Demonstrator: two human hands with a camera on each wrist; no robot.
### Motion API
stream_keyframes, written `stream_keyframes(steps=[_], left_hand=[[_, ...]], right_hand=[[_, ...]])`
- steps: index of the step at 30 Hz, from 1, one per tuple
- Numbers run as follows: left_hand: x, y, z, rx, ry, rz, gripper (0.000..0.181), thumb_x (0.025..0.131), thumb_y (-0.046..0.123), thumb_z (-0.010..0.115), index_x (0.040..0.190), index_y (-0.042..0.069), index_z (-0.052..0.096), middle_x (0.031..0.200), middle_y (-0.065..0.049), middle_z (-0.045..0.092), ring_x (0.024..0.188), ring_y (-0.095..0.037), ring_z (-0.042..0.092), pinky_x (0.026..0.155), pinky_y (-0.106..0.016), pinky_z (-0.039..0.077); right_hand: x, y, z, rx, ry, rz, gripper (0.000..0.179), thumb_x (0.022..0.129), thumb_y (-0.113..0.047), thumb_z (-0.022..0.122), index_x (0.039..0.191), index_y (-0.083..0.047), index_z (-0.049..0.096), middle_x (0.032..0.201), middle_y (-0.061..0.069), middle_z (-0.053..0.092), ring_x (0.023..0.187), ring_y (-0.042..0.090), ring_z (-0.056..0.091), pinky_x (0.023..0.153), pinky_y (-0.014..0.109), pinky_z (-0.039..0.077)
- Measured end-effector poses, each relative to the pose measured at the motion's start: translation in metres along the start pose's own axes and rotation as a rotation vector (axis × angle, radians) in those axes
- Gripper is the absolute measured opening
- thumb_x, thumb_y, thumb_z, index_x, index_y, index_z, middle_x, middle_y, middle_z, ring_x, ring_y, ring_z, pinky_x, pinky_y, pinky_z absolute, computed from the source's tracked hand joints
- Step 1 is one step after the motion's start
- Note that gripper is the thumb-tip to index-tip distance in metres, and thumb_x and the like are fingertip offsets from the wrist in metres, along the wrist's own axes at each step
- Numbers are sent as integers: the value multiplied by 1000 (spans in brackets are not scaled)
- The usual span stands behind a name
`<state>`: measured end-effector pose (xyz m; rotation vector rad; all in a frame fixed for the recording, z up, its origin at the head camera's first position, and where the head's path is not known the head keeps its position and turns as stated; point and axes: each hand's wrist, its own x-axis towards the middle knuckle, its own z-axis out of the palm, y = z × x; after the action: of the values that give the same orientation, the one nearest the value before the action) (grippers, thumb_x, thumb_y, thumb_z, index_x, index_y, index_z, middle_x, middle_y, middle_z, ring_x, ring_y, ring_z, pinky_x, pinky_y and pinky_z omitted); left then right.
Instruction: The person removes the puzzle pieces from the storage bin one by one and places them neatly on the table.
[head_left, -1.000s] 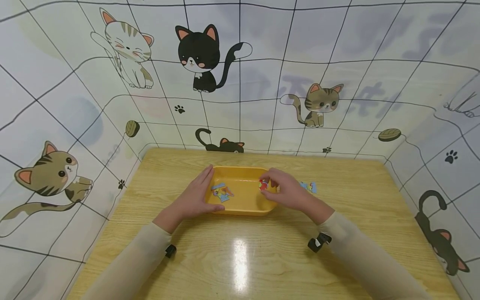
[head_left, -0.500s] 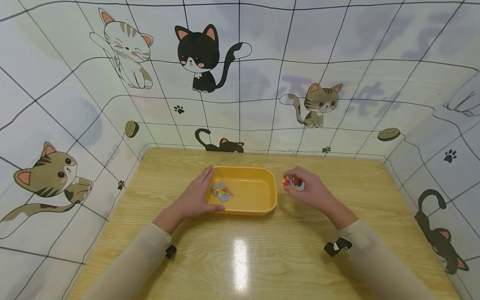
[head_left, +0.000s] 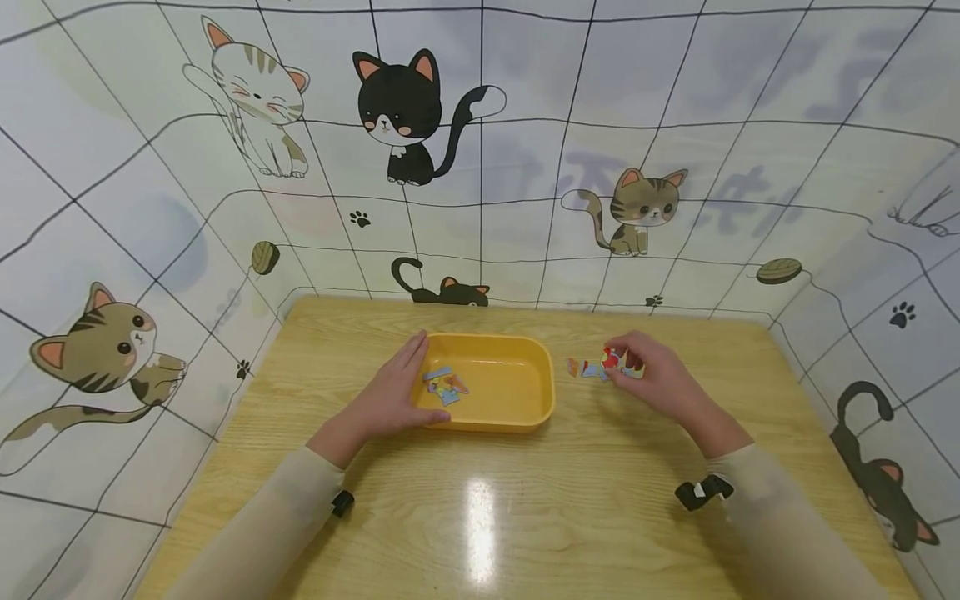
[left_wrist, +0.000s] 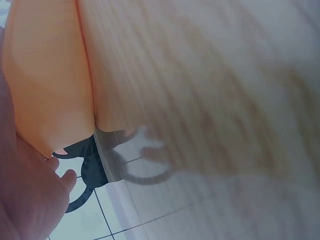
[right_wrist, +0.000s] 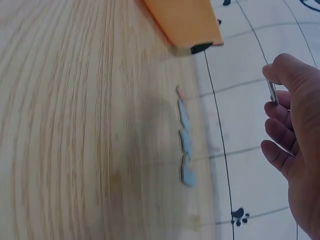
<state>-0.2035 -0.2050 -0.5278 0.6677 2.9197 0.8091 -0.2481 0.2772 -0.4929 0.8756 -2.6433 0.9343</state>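
Note:
My left hand (head_left: 393, 387) rests against the left end of a yellow plastic tray (head_left: 517, 426), fingers straight along the side and thumb over the near rim. Inside the tray, at its left, lie several colourful puzzle pieces (head_left: 447, 388). To the right of the tray my right hand (head_left: 656, 375) pinches a red puzzle piece (head_left: 611, 359) between thumb and index finger. More pieces (head_left: 591, 369) lie in a row on the table just below and left of it. From the right wrist, the held piece (right_wrist: 272, 92) shows edge-on, and the row (right_wrist: 184, 142) lies flat.
The wooden table (head_left: 420, 517) meets a wall covering (head_left: 517, 258) printed with cats and grid lines at the back. Similar covering runs up both sides. Black cameras (head_left: 703, 492) sit on the wrists, over beige sleeves.
My right hand has lifted the red piece out of the tray's right end and carried it right, over the row of pieces. My left hand and the tray have stayed put.

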Motion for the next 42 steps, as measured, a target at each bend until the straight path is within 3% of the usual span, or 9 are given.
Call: stream_keyframes(steps=[3, 11, 19, 29, 42], left_hand=[[-1, 1, -1, -7, 3, -8, 139, 84, 66, 90, 176, -1, 11, 186, -13, 4, 171, -34, 9, 134, -58, 21], [-1, 0, -1, -1, 7, 1, 141, 83, 73, 87, 176, 0, 10, 186, -13, 5, 171, -33, 9, 134, -58, 21], [0, -2, 1, -7, 5, 11, 143, 83, 80, 82, 177, 0, 9, 186, -13, 4, 171, -34, 9, 134, -59, 21], [-1, 2, -1, -1, -5, -9, 142, 83, 73, 86, 177, 2, 8, 186, -12, 4, 171, -32, 7, 134, -57, 20], [-1, 2, -2, -7, -2, -15, 142, 83, 74, 86, 177, 1, 10, 186, -13, 5, 171, -31, 8, 134, -57, 20]], right_hand=[[-4, 14, -3, -23, -8, 41, 39, 95, -6, 86, 131, -3, 73, 105, 2, 69, 86, 23, 60, 75, 41, 54], [-18, 35, -13, -31, 1, 113, 41, 96, -8, 86, 134, -1, 72, 108, 6, 71, 88, 21, 58, 73, 33, 50], [-26, 48, -20, -65, 5, 111, 42, 94, -4, 87, 133, 2, 72, 109, 10, 71, 87, 24, 61, 72, 39, 53], [-31, 53, -28, -51, -65, 165, 38, 98, -9, 85, 132, 3, 73, 104, 8, 69, 89, 24, 62, 68, 33, 50], [-31, 57, -29, -57, -143, 178, 38, 100, -7, 82, 134, 6, 72, 109, 11, 71, 91, 25, 63, 70, 35, 53]])
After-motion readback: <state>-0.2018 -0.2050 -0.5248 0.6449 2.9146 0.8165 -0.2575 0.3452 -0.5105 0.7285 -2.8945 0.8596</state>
